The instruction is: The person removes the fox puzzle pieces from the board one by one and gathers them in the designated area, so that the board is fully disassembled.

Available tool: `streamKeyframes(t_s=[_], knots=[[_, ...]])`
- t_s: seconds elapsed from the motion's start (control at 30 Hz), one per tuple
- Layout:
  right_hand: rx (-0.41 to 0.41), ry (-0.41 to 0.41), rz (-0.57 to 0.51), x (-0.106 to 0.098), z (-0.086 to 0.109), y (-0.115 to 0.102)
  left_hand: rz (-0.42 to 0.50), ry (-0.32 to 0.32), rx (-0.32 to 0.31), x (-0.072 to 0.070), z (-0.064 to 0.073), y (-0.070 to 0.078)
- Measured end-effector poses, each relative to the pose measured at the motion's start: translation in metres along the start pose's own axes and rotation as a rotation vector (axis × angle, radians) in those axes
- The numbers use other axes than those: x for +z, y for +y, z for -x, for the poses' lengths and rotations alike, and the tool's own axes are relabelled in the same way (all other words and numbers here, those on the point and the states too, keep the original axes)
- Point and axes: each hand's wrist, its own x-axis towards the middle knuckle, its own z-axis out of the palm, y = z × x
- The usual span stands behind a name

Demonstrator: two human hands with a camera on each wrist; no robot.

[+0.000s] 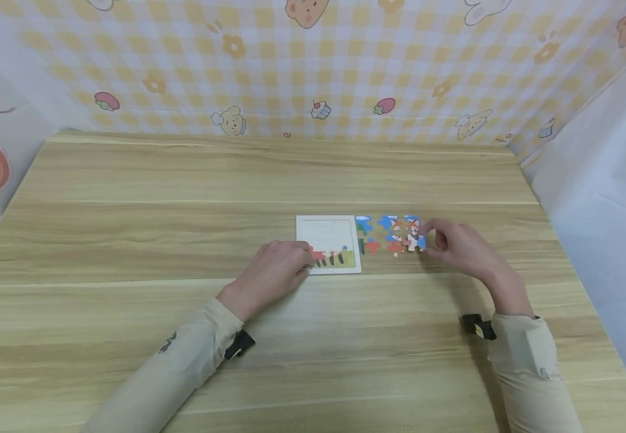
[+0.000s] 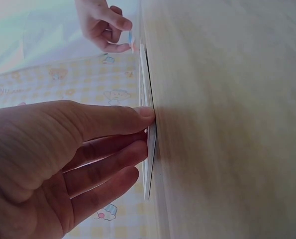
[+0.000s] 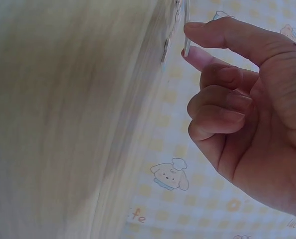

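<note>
A square puzzle tray with a pale rim lies on the table; its lower part holds joined pieces with red, green and dark stripes. At the tray's lower left corner my left hand holds the edge, thumb on the rim and fingertips against the board. My right hand pinches a puzzle piece between thumb and index finger, its other fingers curled. In the right wrist view that piece is off the table. Loose pieces with blue, red and fox parts lie right of the tray.
The wood-grain table extends around the tray on every side. Behind it hangs a yellow checked cloth with cartoon prints. White sheeting borders the right side. A black strap shows at the right cuff.
</note>
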Motion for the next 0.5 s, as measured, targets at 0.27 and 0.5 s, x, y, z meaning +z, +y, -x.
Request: streamKeyframes(t_s=[0.27, 0.5], knots=[[0.001, -0.005, 0.003, 0.0023, -0.0007, 0.0043, -0.007, -0.003, 0.003, -0.0001, -0.0003, -0.0001], [0.015, -0.012, -0.001, 0.0043, -0.0025, 0.0071, -0.019, 0.009, 0.009, -0.0001, -0.0001, -0.0003]])
